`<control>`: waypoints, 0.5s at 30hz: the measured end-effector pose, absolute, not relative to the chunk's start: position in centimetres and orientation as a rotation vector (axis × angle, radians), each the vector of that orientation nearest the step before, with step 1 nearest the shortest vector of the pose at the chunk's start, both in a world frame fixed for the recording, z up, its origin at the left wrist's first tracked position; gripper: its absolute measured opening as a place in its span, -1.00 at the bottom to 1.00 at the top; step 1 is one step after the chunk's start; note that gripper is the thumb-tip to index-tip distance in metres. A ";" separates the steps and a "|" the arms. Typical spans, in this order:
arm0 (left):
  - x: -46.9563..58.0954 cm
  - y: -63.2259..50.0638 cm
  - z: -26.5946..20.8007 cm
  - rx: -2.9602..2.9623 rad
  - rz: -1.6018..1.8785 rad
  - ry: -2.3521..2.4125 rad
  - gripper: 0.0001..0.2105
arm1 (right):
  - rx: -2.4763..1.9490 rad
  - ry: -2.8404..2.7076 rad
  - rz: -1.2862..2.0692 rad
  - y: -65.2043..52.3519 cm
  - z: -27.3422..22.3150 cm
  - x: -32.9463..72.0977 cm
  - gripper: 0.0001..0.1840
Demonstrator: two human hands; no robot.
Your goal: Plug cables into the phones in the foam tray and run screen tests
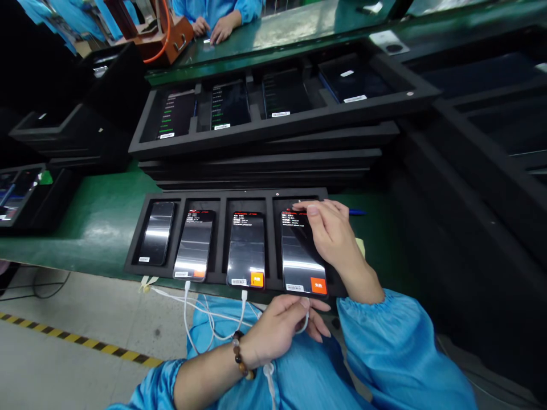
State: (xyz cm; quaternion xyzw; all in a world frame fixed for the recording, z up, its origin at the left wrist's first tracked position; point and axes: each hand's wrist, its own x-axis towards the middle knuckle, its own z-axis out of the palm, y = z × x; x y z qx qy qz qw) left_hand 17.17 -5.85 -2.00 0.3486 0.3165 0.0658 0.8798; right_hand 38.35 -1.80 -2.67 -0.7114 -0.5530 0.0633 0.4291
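Observation:
A black foam tray [182,200] holds several smartphones in separate compartments. The rightmost smartphone [301,250] has a lit screen with red and white text and an orange box. My right hand [335,233] curls its fingers and thumb at the top edge of that phone. Below its bottom edge, my left hand [284,327] pinches a white charging cable [304,323]; the plug's tip is hidden. White cables reach the lower ends of the second phone [194,245] and third phone [247,247], whose screens are lit too. The leftmost phone [156,233] has a dark screen and no cable.
Behind, stacked black trays [265,165] carry another tray of phones [231,105]. More black trays [482,188] rise at the right. A blue pen [357,212] lies by my right hand. Across the green bench [94,210] a co-worker's hands [217,28] are visible. One loose cable plug [268,370] hangs at my lap.

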 end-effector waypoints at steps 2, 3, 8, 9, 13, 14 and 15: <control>17.2 -5.9 -2.0 0.730 0.138 0.658 -0.19 | -1.775 -1.381 0.159 -1.8 -2.7 38.3 -0.43; 17.2 -5.9 -2.0 0.732 0.139 0.657 -0.20 | -1.775 -1.380 0.159 -1.8 -2.7 38.3 -0.43; 17.1 -6.0 -2.1 0.744 0.134 0.660 -0.20 | -1.772 -1.378 0.155 -1.8 -2.8 38.3 -0.43; 17.1 -6.0 -2.1 0.751 0.133 0.661 -0.22 | -1.771 -1.376 0.156 -1.8 -2.8 38.3 -0.44; 17.1 -5.9 -2.1 0.755 0.140 0.658 -0.23 | -1.767 -1.374 0.156 -1.7 -2.8 38.3 -0.44; 17.1 -5.9 -2.1 0.749 0.141 0.658 -0.22 | -1.769 -1.374 0.154 -1.7 -2.8 38.3 -0.43; 17.1 -5.9 -2.1 0.746 0.142 0.657 -0.22 | -1.772 -1.373 0.153 -1.8 -2.7 38.3 -0.43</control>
